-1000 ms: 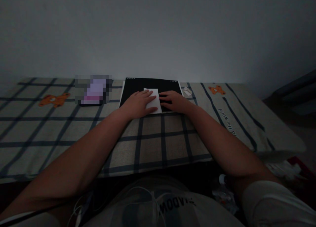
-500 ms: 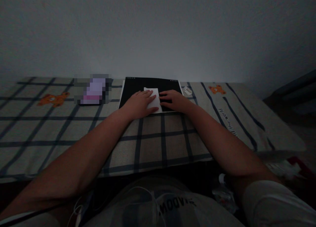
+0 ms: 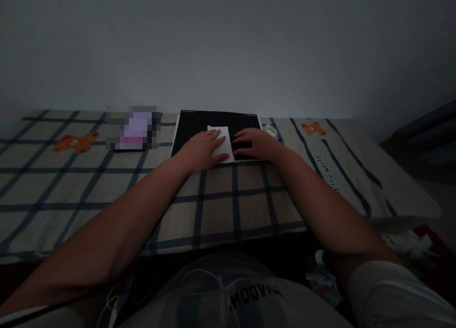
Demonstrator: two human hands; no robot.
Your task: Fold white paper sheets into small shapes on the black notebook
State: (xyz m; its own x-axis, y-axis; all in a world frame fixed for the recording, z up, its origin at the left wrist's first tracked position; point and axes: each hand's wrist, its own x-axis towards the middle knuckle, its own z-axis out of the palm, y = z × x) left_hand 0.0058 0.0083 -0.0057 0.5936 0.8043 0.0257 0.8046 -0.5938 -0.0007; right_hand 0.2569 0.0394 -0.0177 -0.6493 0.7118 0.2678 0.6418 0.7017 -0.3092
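A small white sheet of paper [image 3: 224, 145] lies on a flat black sheet [image 3: 217, 118] with small holes along its far edge. My left hand [image 3: 203, 151] rests flat on the white paper, fingers spread and covering its left part. Just to the right of the paper, my right hand [image 3: 254, 143] is over the black sheet with its fingers apart and slightly bent, holding nothing. White edges show under the black sheet at its left side. A small crumpled white scrap [image 3: 271, 130] sits beyond my right hand.
A checked cloth [image 3: 217, 209] with bear pictures covers the table. On the left lies a phone [image 3: 134, 130], its lit screen blurred out. A pale wall [image 3: 221, 47] rises behind the table. Below the right front edge is a clear plastic bottle [image 3: 322, 280].
My right hand has shifted slightly to the right, away from the white paper's edge. My left hand stays in place on the paper.
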